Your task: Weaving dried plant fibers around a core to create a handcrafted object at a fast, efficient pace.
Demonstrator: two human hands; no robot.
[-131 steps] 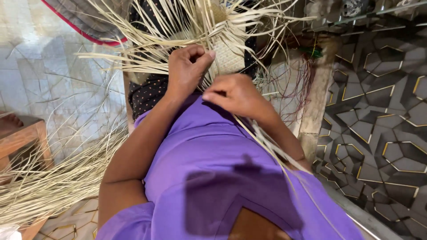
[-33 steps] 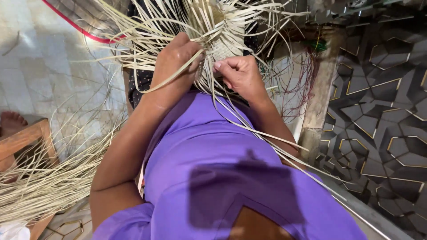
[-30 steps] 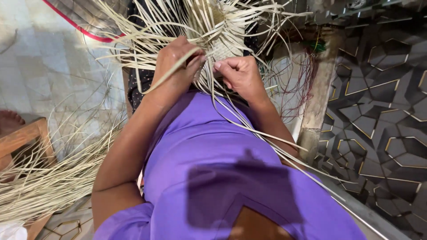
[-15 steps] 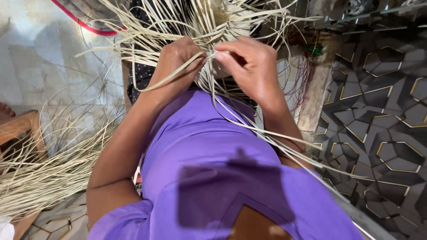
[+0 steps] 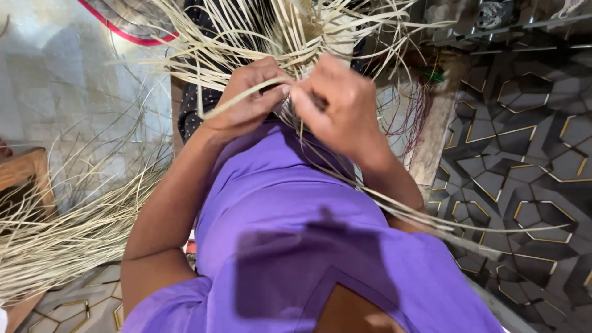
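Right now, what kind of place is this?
Probably a home weaving spot: pale straw strips heaped on the tiled floor, a wooden stool, and both hands working a half-woven straw piece.

Loose strips (image 5: 68,237) lie left of the person, a post (image 5: 435,132) right, woven piece (image 5: 308,37) seemingly ahead.

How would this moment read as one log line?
left hand: pinching pale flat straw strips | right hand: pinching strips opposite | piece: half-woven pale straw mat
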